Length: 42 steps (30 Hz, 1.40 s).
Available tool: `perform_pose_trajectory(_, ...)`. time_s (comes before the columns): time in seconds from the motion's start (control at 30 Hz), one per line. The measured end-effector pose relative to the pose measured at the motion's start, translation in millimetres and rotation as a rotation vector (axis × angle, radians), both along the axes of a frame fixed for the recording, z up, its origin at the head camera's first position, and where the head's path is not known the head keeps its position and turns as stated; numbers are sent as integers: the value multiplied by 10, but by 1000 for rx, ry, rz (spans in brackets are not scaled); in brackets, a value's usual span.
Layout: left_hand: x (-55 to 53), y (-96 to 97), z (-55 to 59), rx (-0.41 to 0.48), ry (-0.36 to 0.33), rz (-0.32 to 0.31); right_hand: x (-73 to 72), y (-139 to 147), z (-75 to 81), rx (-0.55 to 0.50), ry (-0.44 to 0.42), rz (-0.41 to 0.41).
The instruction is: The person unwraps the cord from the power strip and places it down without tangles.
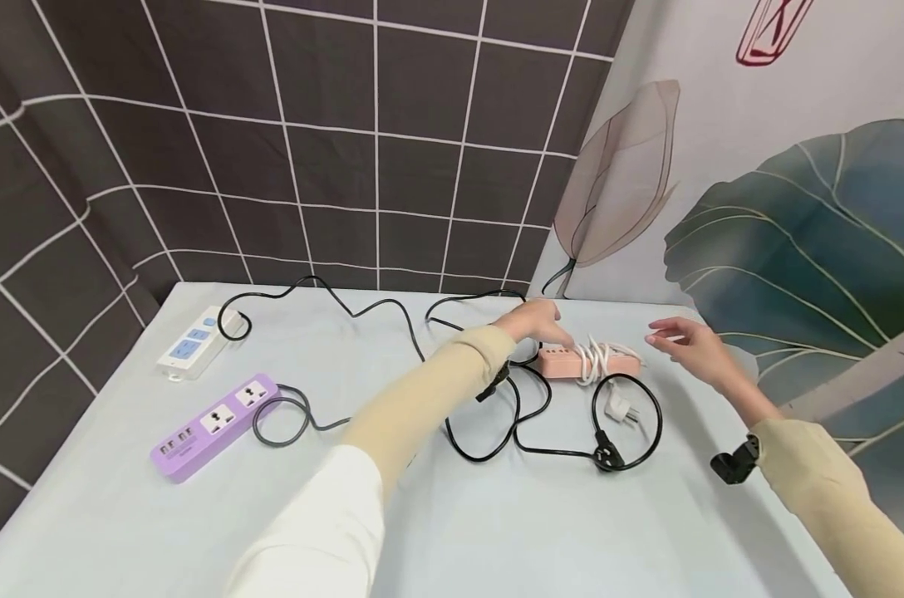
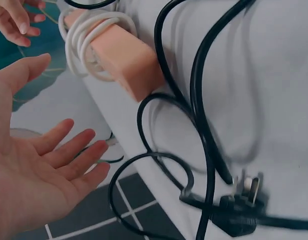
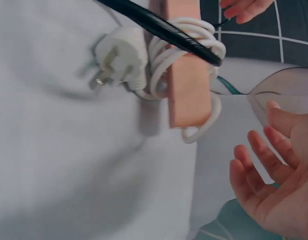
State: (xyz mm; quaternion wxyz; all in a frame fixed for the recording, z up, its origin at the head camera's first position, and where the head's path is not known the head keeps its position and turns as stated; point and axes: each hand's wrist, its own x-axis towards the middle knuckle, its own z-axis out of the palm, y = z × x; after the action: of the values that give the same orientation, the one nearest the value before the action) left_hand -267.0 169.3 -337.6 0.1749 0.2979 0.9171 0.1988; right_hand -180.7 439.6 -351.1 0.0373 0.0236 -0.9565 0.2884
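Observation:
A pink power strip [image 1: 560,363] lies at the right of the table, its white cord [image 1: 592,359] wound round its middle. The white plug [image 3: 121,57] of that cord rests beside the strip. My left hand [image 1: 536,321] hovers at the strip's left end, fingers spread and apart from it in the left wrist view. To the right of the strip, my right hand [image 1: 690,347] is raised with loosely bent fingers and holds nothing. A black cable [image 1: 650,407] loops in front of the strip, and its black plug [image 1: 607,453] lies nearby.
On the left lie a purple power strip [image 1: 214,426] with a dark cord and a white power strip [image 1: 201,342] with blue sockets. Black cable runs loosely across the middle of the table [image 1: 452,531]. A dark tiled-pattern curtain [image 1: 332,166] hangs behind.

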Motion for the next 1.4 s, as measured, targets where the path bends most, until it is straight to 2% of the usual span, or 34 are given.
perform_pose_trajectory(0.13,65,61,-50,-28,-51,2,-7,43,-83,-78,-99,-5)
perform_pose_trajectory(0.23,109,105,-111,-55,-63,-1,-16,106,-159,-162,-178,-22)
perform_pose_trajectory(0.43,146,173,-269,-84,-31,-28,-31,220,-340,-289,-371,-25)
perform_pose_trajectory(0.63,117,213,-363,-88,-3,-42,-39,253,-421,-375,-486,-20)
perform_pose_trajectory(0.83,124,218,-419,-72,18,-46,-48,218,-506,-464,-606,25)
perform_pose_trajectory(1.0,138,232,-453,-77,43,-31,-61,153,-586,-479,-642,24)
perform_pose_trajectory(1.23,144,260,-483,-100,95,-20,-49,36,-643,-473,-626,-11)
perform_pose_trajectory(1.4,141,258,-503,-90,87,2,-29,-52,-644,-444,-614,-44)
